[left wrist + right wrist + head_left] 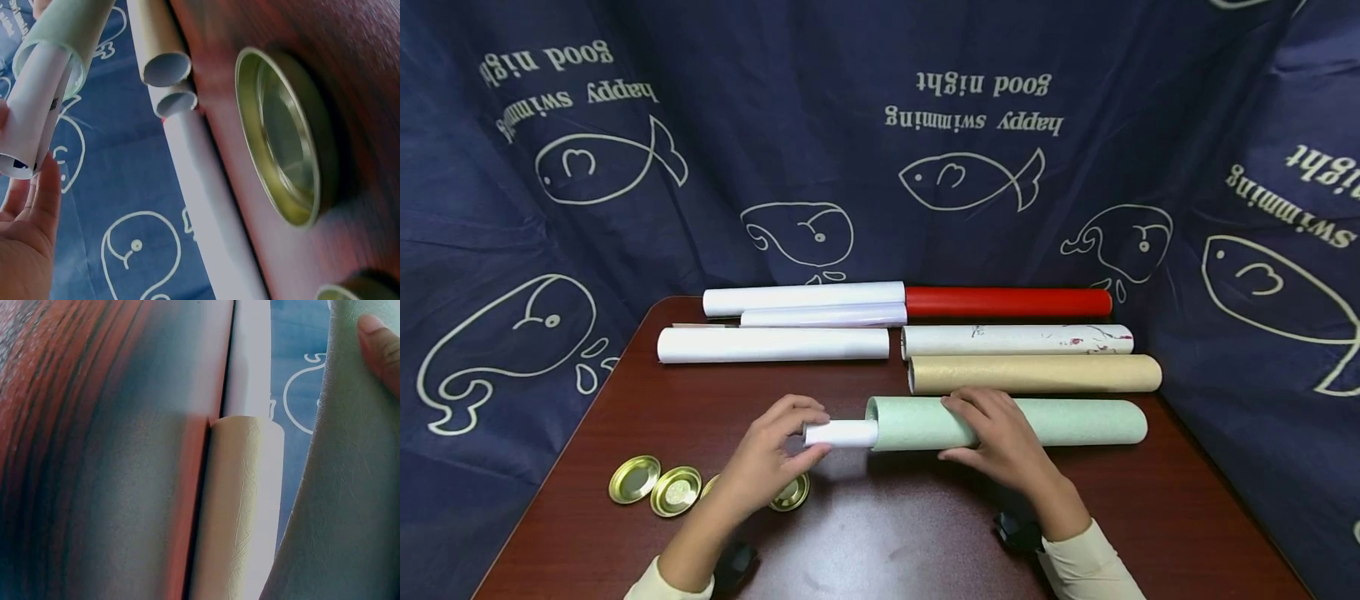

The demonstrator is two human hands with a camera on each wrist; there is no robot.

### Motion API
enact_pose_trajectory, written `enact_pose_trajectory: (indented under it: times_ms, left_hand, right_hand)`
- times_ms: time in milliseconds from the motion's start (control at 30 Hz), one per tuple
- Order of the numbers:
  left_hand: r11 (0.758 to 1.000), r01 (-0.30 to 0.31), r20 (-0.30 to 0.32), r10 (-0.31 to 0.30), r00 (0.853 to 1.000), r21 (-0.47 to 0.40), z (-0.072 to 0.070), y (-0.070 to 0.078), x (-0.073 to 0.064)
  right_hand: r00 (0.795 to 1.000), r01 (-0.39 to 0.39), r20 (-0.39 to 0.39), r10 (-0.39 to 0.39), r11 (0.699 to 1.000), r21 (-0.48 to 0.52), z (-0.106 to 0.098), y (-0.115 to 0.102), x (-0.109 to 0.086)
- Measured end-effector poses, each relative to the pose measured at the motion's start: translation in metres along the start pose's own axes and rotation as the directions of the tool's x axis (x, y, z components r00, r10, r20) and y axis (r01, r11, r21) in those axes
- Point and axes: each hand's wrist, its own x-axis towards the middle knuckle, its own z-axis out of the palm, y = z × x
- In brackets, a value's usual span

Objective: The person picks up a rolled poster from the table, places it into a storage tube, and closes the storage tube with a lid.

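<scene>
A pale green tube lies across the middle of the table, its open end facing left. From that end sticks out a white paper roll, partly inside the tube. My left hand grips the roll's outer end between thumb and fingers. In the left wrist view the paper roll shows dark marks along its inner layer, within the rim of the green tube. My right hand holds the green tube around its middle, fingers over the top and thumb on the near side. The roll's inner end is hidden.
Behind lie a gold tube, a patterned white tube, a red tube and several white rolls. Gold-coloured round lids sit at the front left, some partly behind my left arm. A blue curtain surrounds the table.
</scene>
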Motion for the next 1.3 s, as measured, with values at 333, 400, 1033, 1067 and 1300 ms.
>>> enact_pose_trajectory:
  times_ms: [333,400,1033,1067,1300]
  left_hand:
    - [0.995,0.05,0.01,-0.049,0.999,-0.089,0.017,0.005,0.003]
    - [0.996,0.032,0.022,-0.031,0.999,-0.088,0.02,0.006,0.004]
    - [0.994,0.033,0.239,-0.009,0.971,-0.099,0.02,0.007,-0.004]
    - [0.995,0.036,0.243,-0.013,0.97,-0.089,0.019,0.006,-0.005]
    - [0.991,0.038,0.365,-0.082,0.927,0.125,-0.001,-0.002,-0.021]
  right_hand:
    - [1.0,0.002,-0.01,-0.002,1.0,0.015,0.002,-0.002,0.002]
    - [1.0,0.001,-0.01,-0.001,1.0,0.014,0.003,-0.003,0.002]
    - [1.0,-0.011,-0.009,0.011,1.0,0.024,0.004,-0.007,0.005]
    - [1.0,-0.011,-0.008,0.011,1.0,0.024,0.005,-0.007,0.004]
    - [1.0,-0.014,-0.003,0.014,1.0,0.021,0.004,-0.006,0.003]
